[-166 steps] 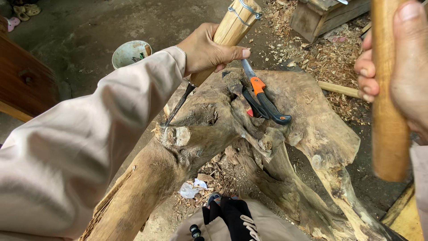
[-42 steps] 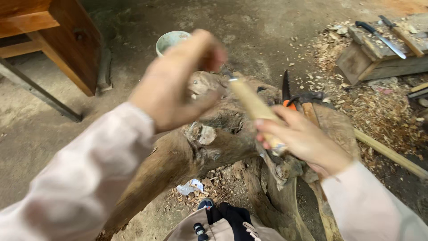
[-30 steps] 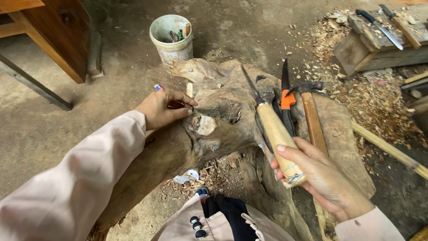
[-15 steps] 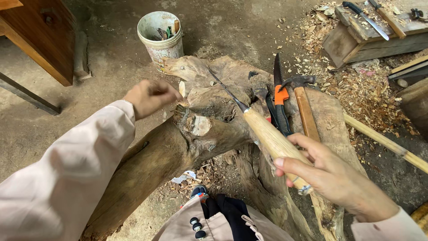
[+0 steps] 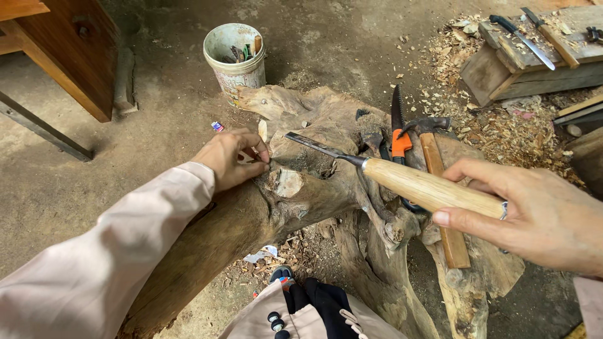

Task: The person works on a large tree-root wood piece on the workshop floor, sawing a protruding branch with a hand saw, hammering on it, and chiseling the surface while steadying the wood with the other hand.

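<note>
Your right hand (image 5: 540, 216) has its fingers (image 5: 480, 172) wrapped around the end of the chisel (image 5: 408, 182), thumb underneath the pale wooden handle. The tool lies almost level, its dark narrow blade pointing left with the tip held just above the tree stump (image 5: 301, 201), near a hollow in the wood.

Your left hand (image 5: 229, 160) rests on the stump beside a pale cut knot, fingers curled with the tips pressing on the wood. You hold nothing in it that can be seen.

The stump is a gnarled, twisted root piece lying across the middle of the view. On top of it, just beyond the chisel handle, lie a hammer (image 5: 440, 182) with a wooden shaft and a folding saw (image 5: 397, 135) with an orange grip, side by side and touching.

Farther out, a stained white bucket (image 5: 235, 56) with small tools in it stands on the dirt floor (image 5: 94, 182) behind the stump. Wood chips (image 5: 496, 125) are scattered to the right, by a low wooden box (image 5: 521, 69) carrying more chisels. A brown wooden bench (image 5: 69, 50) stands at the upper left.
</note>
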